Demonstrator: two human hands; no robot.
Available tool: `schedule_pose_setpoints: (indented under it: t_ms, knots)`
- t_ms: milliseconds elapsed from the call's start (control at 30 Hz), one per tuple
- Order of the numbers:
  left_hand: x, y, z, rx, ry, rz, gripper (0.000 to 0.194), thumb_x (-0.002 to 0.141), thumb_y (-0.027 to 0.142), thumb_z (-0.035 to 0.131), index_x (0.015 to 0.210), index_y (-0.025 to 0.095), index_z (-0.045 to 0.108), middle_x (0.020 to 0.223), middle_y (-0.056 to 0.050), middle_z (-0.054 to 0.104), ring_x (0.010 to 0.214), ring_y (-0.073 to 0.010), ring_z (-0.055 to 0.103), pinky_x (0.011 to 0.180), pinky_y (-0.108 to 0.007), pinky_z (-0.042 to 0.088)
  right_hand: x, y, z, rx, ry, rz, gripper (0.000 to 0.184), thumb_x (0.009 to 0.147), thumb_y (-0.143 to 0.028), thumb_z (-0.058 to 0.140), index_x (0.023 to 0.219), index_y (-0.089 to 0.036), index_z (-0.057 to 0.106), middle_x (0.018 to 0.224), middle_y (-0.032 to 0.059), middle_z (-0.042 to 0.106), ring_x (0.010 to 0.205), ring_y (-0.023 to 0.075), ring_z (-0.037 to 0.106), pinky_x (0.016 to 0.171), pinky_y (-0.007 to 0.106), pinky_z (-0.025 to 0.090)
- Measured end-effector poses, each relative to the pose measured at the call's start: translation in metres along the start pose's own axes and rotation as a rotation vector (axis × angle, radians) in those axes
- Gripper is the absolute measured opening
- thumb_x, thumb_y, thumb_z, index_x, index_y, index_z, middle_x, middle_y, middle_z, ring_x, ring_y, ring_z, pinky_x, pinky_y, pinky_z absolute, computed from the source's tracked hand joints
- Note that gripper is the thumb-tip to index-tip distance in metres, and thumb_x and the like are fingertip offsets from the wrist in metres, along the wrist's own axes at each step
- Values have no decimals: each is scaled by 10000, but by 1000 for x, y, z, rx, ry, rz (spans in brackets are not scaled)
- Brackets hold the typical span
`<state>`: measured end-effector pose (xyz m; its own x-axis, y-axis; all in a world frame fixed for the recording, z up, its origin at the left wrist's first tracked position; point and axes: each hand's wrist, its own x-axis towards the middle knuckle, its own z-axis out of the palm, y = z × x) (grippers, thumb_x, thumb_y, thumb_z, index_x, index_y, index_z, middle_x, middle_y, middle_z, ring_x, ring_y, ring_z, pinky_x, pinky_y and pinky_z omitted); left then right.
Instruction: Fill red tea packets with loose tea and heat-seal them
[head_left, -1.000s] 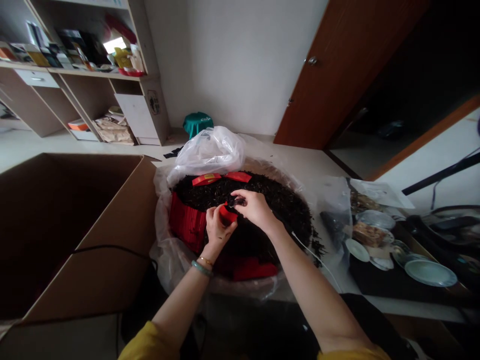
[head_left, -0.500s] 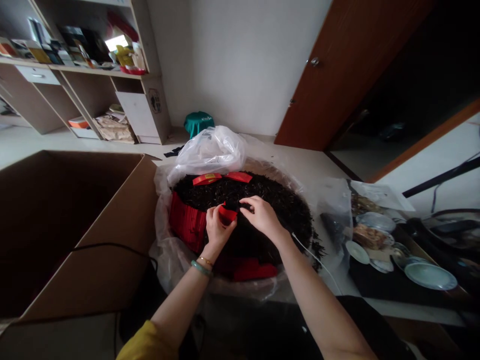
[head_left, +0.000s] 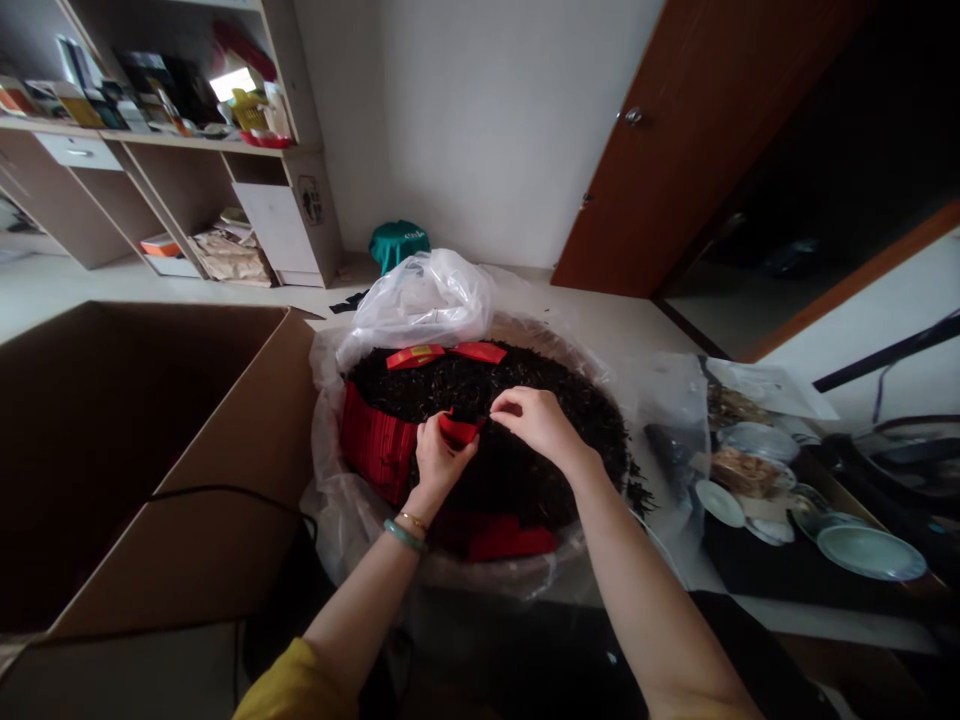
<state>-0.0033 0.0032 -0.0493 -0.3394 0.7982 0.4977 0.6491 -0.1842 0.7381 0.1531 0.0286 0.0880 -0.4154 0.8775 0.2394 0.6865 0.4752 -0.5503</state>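
My left hand point(head_left: 436, 456) is closed around a small red packet point(head_left: 459, 430), its mouth turned up and to the right. Just right of that mouth, my right hand point(head_left: 534, 418) has its fingertips pinched together; whatever is between them is too small to make out. Both hands are above a heap of dark dry leaves, like loose tea point(head_left: 559, 398), in a round container lined with clear plastic point(head_left: 420, 300). A row of red packets point(head_left: 377, 440) lies on the heap's left side. Two red packets point(head_left: 416, 357) rest along the back, and more red packaging point(head_left: 510, 540) lies at the front.
A large cardboard box point(head_left: 187, 480) stands open at the left. On the right, small dishes point(head_left: 870, 552) and a clear plastic bag point(head_left: 675, 420) lie near a black surface. A green-covered bin point(head_left: 399, 245), a desk point(head_left: 187, 150) and a brown door point(head_left: 675, 130) are behind.
My right hand had a dark clump of leaves at the packet's mouth; the clump no longer shows and the hand has drawn back rightward. My left hand keeps the packet in nearly the same place.
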Motion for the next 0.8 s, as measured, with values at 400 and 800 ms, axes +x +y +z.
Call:
schedule_pose_setpoints:
  t_ms: [400,800]
  knots:
    - [-1,-6,1,3,-70,79,543,615,247,726,1115,210,518,1000,-82,616,880,-252,548,771,-386,479,2,-19,33,-351,-357,-31,436,744,-458,697,1082,-183,694,1273,151,546,1282,336,364,1020,443,375]
    - [1,-2,-2,-107,-61,62,548,646,366,770,1109,192,531,983,-76,607,879,-221,571,771,-353,494,-3,-17,27,-405,-221,-24,237,864,-341,589,1004,-194,711,1017,89,658,960,217,593,826,299,457]
